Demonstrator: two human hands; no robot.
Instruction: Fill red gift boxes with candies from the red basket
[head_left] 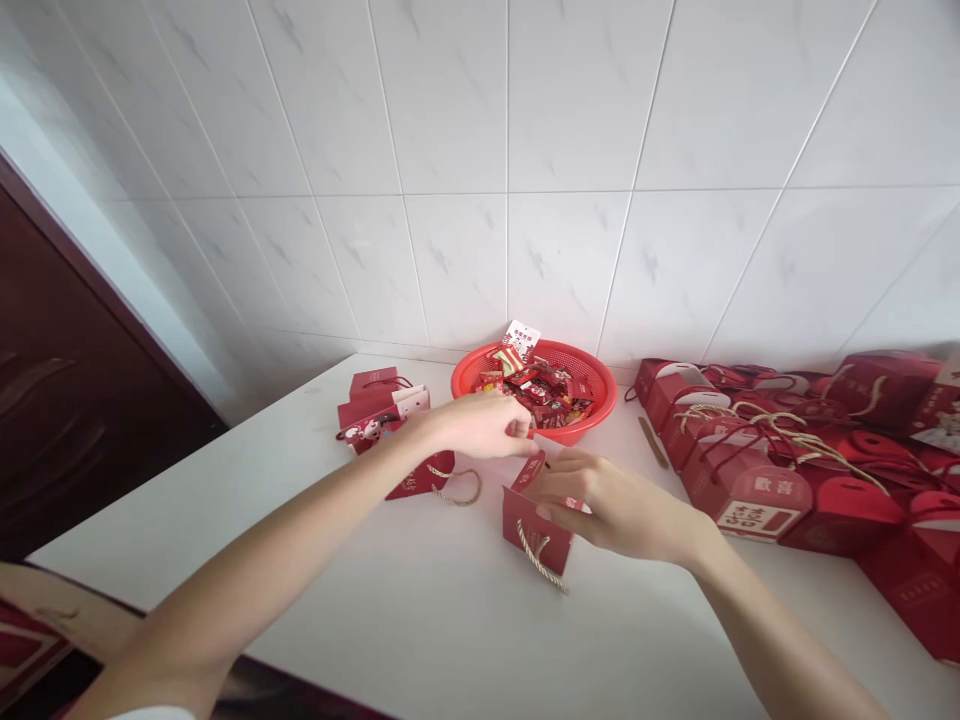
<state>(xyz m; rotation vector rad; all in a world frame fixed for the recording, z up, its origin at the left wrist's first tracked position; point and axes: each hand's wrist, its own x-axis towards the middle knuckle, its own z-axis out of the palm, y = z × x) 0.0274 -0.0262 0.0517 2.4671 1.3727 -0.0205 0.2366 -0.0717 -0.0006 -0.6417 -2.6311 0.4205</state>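
Note:
A small red paper gift box (pixel 538 525) with a twisted rope handle stands on the white table, its top flaps up. My right hand (pixel 600 495) grips its right side, with the thumb in front and the fingers across the top. My left hand (pixel 487 424) is closed just above the box's far edge, in front of the basket; its fingertips are turned away, so I cannot make out what they hold. Just behind sits a red plastic basket (pixel 606 400) of small wrapped sweets (pixel 536 392), with a white printed card (pixel 521 338) standing among them.
To the left are several red gift boxes (pixel 373 382), partly behind my left forearm; one has a rope handle (pixel 469 492). Many red boxes (pixel 757 480) crowd the right side. A thin brown stick (pixel 652 442) lies beside them. A tiled wall (pixel 457 250) bounds the table's back.

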